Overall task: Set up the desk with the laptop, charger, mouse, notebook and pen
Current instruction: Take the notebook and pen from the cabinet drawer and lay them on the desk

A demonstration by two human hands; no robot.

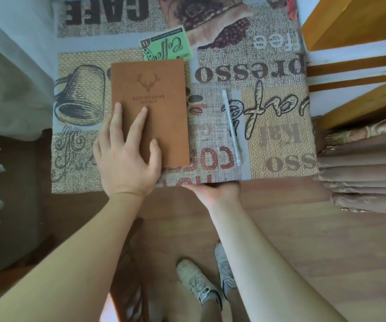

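- I see my left hand lying flat with fingers spread on the near-left corner of the brown leather-look notebook stamped with a stag's head — pressing on it, not gripping.
- The notebook lies closed on the counter, which is covered by a coffee-print burlap-style cloth.
- A slim white pen lies on the cloth to the right of the notebook, apart from it, pointing away from me.
- My right hand is at the counter's near edge, fingers tucked beneath it — I cannot tell its grip.
- Below, two white sneakers stand on wooden flooring.
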